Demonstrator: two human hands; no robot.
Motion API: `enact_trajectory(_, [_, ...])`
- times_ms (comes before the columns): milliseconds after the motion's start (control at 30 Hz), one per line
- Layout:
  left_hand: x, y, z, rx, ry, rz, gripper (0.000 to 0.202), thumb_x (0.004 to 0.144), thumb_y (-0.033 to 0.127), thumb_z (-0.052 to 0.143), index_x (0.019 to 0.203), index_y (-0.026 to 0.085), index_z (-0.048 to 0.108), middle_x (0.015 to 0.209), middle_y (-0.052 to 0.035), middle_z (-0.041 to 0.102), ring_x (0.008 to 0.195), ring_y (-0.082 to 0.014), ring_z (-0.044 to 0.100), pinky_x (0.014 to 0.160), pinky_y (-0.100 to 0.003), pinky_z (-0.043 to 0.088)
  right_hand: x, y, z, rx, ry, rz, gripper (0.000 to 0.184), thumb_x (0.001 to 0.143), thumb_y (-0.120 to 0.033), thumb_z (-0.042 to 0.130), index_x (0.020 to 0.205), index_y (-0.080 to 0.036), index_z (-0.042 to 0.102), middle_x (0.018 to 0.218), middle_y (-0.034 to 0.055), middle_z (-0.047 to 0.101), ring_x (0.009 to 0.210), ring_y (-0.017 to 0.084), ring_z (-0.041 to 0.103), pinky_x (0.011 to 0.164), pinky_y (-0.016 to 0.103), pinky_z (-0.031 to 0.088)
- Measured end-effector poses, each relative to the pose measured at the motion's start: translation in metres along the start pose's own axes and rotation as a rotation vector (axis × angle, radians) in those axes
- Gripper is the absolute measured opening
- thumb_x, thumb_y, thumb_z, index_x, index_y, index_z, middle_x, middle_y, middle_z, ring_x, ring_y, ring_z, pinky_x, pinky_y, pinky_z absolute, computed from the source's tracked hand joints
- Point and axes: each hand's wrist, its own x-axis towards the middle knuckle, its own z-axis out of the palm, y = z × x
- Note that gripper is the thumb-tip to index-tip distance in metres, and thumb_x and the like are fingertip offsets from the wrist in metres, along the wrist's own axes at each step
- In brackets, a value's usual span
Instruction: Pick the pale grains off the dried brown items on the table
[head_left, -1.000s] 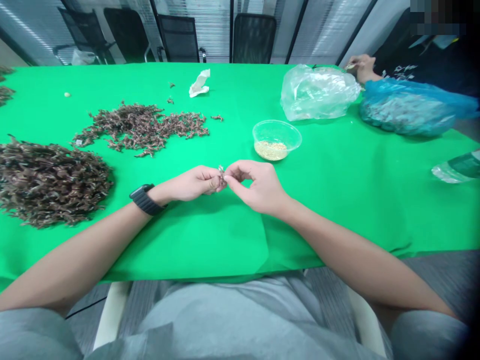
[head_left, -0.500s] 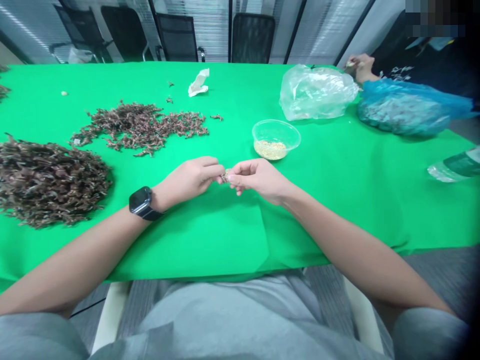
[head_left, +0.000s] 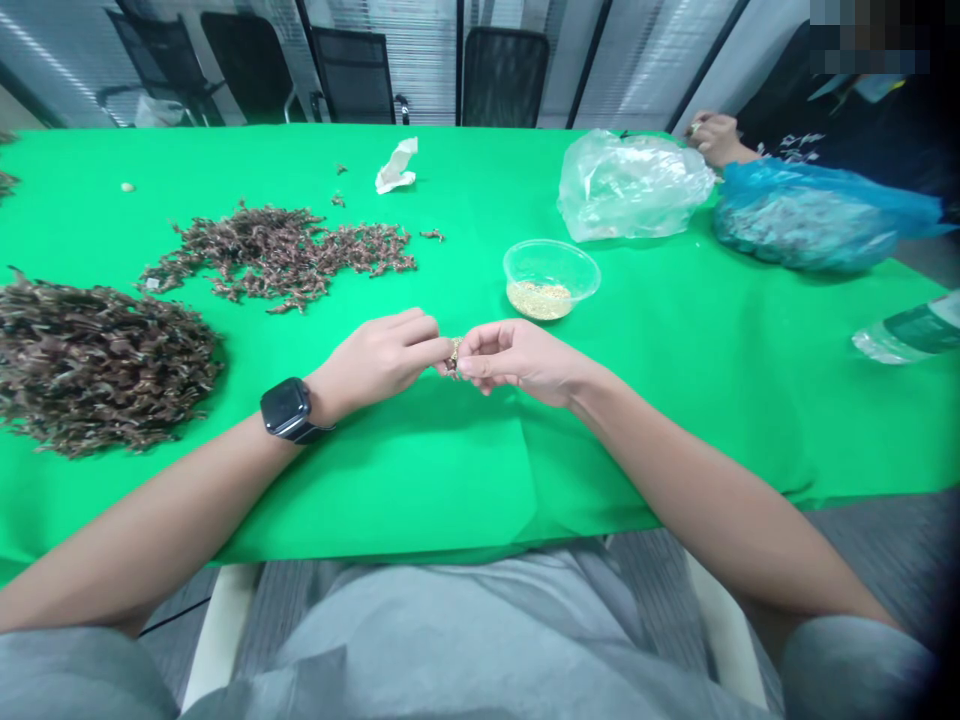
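My left hand (head_left: 390, 350), with a black watch (head_left: 286, 408) on its wrist, pinches a small shrivelled brown piece (head_left: 453, 358) with pale yellowish bits. From the other side, the thumb and fingertips of my right hand (head_left: 517, 360) grip the same piece, just above the green cloth. Fingers hide much of it. Beyond my right hand stands a clear plastic bowl (head_left: 553, 268) with pale yellow flakes in its bottom. A large heap of similar dried brown pieces (head_left: 101, 365) lies at the left, and a smaller spread-out pile (head_left: 277, 250) is farther back.
A crumpled white tissue (head_left: 397, 166) lies near the back of the green cloth (head_left: 420, 480). Toward the right are a clear plastic bag (head_left: 634, 185), a filled blue bag (head_left: 817, 215) and a bottle (head_left: 911, 330) on its side. Another person's hand (head_left: 720, 138) is at the far right corner.
The brown piece has turned between my fingertips and shows more yellowish bits. My hands stay in nearly the same place. The other person's hand has shifted slightly.
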Motion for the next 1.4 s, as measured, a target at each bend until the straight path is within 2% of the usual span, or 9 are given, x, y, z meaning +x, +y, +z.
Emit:
enact_trajectory(233, [-0.002, 0.000, 0.006, -0.164, 0.011, -0.082, 0.030, 0.104, 0.018, 0.040, 0.090, 0.019, 0.067, 0.082, -0.0062, 0.060, 0.076, -0.0171, 0.052, 0.065, -0.028, 0.038, 0.001, -0.001, 0.004, -0.121, 0.044, -0.119, 0.033, 0.073, -0.043, 0.085, 0.082, -0.015, 0.069, 0.079, 0.0023, 0.068, 0.069, 0.012, 0.060, 0.059, 0.024, 0.053])
enact_trajectory(400, [-0.002, 0.001, 0.011, -0.326, 0.017, -0.187, 0.032, 0.103, 0.019, 0.038, 0.086, 0.018, 0.066, 0.082, -0.0052, 0.060, 0.076, -0.0155, 0.055, 0.067, -0.026, 0.040, 0.002, 0.000, 0.013, -0.327, 0.183, -0.291, 0.025, 0.079, -0.039, 0.077, 0.079, -0.016, 0.068, 0.074, 0.0011, 0.064, 0.066, 0.011, 0.057, 0.056, 0.023, 0.052])
enact_trajectory(600, [-0.001, 0.002, 0.019, -0.673, 0.054, -0.341, 0.040, 0.105, 0.043, 0.044, 0.082, 0.016, 0.063, 0.079, -0.0034, 0.063, 0.071, -0.0137, 0.055, 0.069, -0.025, 0.041, 0.002, 0.003, 0.015, -0.422, 0.295, -0.415, 0.020, 0.085, -0.036, 0.071, 0.083, -0.016, 0.069, 0.080, 0.0026, 0.067, 0.067, 0.012, 0.057, 0.059, 0.025, 0.051])
enact_trajectory(700, [-0.001, 0.004, 0.023, -0.884, 0.023, -0.433, 0.046, 0.102, 0.054, 0.045, 0.083, 0.015, 0.061, 0.076, -0.0020, 0.059, 0.067, -0.0124, 0.051, 0.065, -0.024, 0.040, 0.002, 0.002, 0.013, -0.418, 0.327, -0.455, 0.022, 0.087, -0.038, 0.070, 0.085, -0.017, 0.068, 0.080, 0.0027, 0.067, 0.069, 0.013, 0.058, 0.060, 0.025, 0.051])
enact_trajectory(867, [0.001, 0.009, 0.024, -1.287, -0.079, -0.572, 0.051, 0.098, 0.061, 0.050, 0.080, 0.015, 0.059, 0.068, 0.0002, 0.050, 0.059, -0.0108, 0.042, 0.055, -0.023, 0.035, 0.005, 0.004, 0.011, -0.415, 0.374, -0.446, 0.023, 0.087, -0.039, 0.069, 0.087, -0.017, 0.067, 0.080, 0.0024, 0.067, 0.072, 0.013, 0.060, 0.060, 0.024, 0.049])
enact_trajectory(967, [0.003, 0.012, 0.022, -1.594, -0.131, -0.633, 0.047, 0.095, 0.059, 0.057, 0.077, 0.016, 0.058, 0.068, -0.0005, 0.050, 0.059, -0.0114, 0.044, 0.056, -0.024, 0.039, 0.007, 0.004, 0.011, -0.390, 0.379, -0.454, 0.023, 0.087, -0.040, 0.071, 0.088, -0.017, 0.066, 0.084, 0.0028, 0.068, 0.077, 0.014, 0.062, 0.063, 0.024, 0.049])
enact_trajectory(1133, [0.003, 0.016, 0.019, -1.972, -0.243, -0.713, 0.039, 0.085, 0.050, 0.075, 0.076, 0.016, 0.057, 0.068, -0.0012, 0.051, 0.060, -0.0124, 0.047, 0.058, -0.025, 0.042, 0.007, 0.002, 0.016, -0.221, 0.262, -0.424, 0.028, 0.084, -0.045, 0.075, 0.086, -0.019, 0.065, 0.109, 0.0067, 0.073, 0.105, 0.018, 0.066, 0.090, 0.032, 0.054])
enact_trajectory(1267, [0.002, 0.019, 0.018, -2.090, -0.317, -0.769, 0.035, 0.085, 0.045, 0.076, 0.076, 0.014, 0.060, 0.063, -0.0008, 0.050, 0.057, -0.0110, 0.046, 0.057, -0.023, 0.041, 0.009, 0.004, 0.017, -0.129, 0.223, -0.384, 0.030, 0.082, -0.048, 0.077, 0.086, -0.019, 0.068, 0.100, 0.0055, 0.075, 0.091, 0.017, 0.069, 0.090, 0.034, 0.055])
enact_trajectory(1400, [0.001, 0.018, 0.021, -2.096, -0.247, -0.844, 0.028, 0.087, 0.039, 0.074, 0.085, 0.014, 0.064, 0.058, 0.0006, 0.050, 0.052, -0.0093, 0.043, 0.053, -0.021, 0.038, 0.013, 0.009, 0.013, -0.160, 0.340, -0.419, 0.029, 0.082, -0.046, 0.078, 0.086, -0.019, 0.070, 0.085, 0.0036, 0.074, 0.081, 0.017, 0.068, 0.083, 0.033, 0.056])
